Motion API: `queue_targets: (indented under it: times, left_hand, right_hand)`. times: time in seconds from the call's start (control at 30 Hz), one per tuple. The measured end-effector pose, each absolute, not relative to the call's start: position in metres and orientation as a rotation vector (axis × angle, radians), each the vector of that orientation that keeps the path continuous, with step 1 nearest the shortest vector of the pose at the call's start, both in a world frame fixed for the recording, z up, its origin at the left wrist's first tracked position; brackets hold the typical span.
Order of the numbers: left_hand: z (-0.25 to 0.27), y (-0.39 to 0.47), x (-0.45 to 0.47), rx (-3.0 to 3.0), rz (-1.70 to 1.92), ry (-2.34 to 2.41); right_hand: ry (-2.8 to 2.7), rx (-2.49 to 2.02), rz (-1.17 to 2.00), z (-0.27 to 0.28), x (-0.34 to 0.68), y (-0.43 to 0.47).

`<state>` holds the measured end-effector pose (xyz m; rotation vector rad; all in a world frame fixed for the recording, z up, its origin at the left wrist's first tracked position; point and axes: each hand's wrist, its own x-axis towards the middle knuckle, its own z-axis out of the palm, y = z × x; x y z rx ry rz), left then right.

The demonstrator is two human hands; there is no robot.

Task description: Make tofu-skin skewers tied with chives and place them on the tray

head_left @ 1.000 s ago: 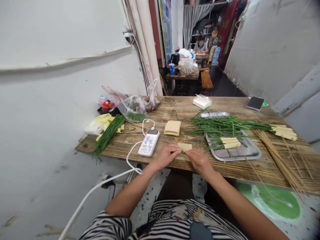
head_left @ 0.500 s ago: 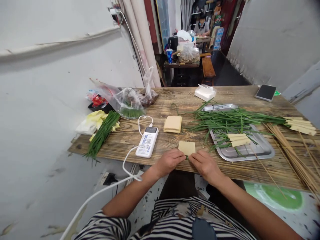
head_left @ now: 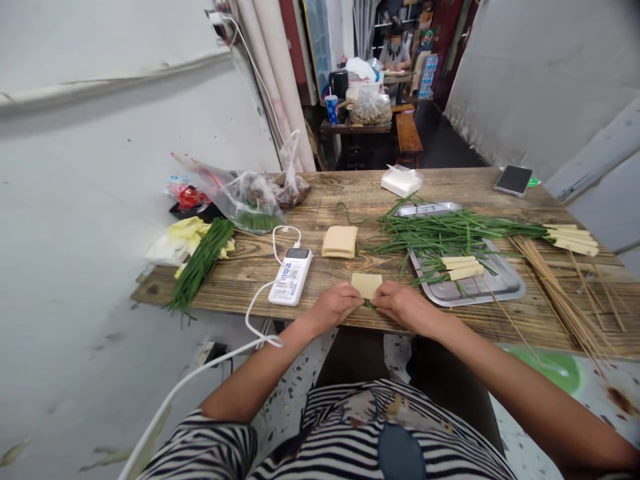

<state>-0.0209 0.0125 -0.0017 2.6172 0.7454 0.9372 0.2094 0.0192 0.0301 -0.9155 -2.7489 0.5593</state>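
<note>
A square, pale-yellow tofu sheet (head_left: 367, 285) lies flat near the table's front edge. A bit of green chive (head_left: 369, 303) shows at its near edge, between my two hands; the rest is hidden by my fingers. My left hand (head_left: 334, 305) pinches the near left corner, fingers closed. From the other side my right hand (head_left: 406, 307) is closed on the near right corner, its fingers partly covering the sheet. Just beyond sits a stack of similar sheets (head_left: 340, 241). Finished-looking rolls (head_left: 463, 268) with chives sticking out rest on a metal tray (head_left: 510, 287) to the right.
Left of my hands stands a white power bank (head_left: 291, 277) with a cable trailing over the table edge. A chive bundle (head_left: 203, 263) and plastic bags (head_left: 255, 200) are at far left. Skewers (head_left: 560, 293), loose chives (head_left: 450, 230) and a phone (head_left: 513, 180) are at right. Another person sits far back.
The view has shifted slightly, so the table's things appear a little further left and higher. My right hand has come inward over the sheet's near right corner; both hands keep their grip.
</note>
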Motion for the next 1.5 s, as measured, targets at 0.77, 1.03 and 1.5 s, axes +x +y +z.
queue_targets:
  times: [0.77, 1.03, 1.5]
  left_hand:
    - [-0.001, 0.005, -0.017, 2.794, 0.757, 0.862]
    - [-0.004, 0.001, -0.017, 2.961, 0.658, 0.884]
    - [-0.009, -0.006, -0.007, 2.909, 0.795, 1.102]
  right_hand:
    - [-2.936, -0.786, 0.05, 0.025, 0.207, 0.011]
    - [-2.945, -0.812, -0.064, 0.016, 0.202, 0.009]
    - [-2.735, -0.846, 0.405, 0.017, 0.205, 0.032]
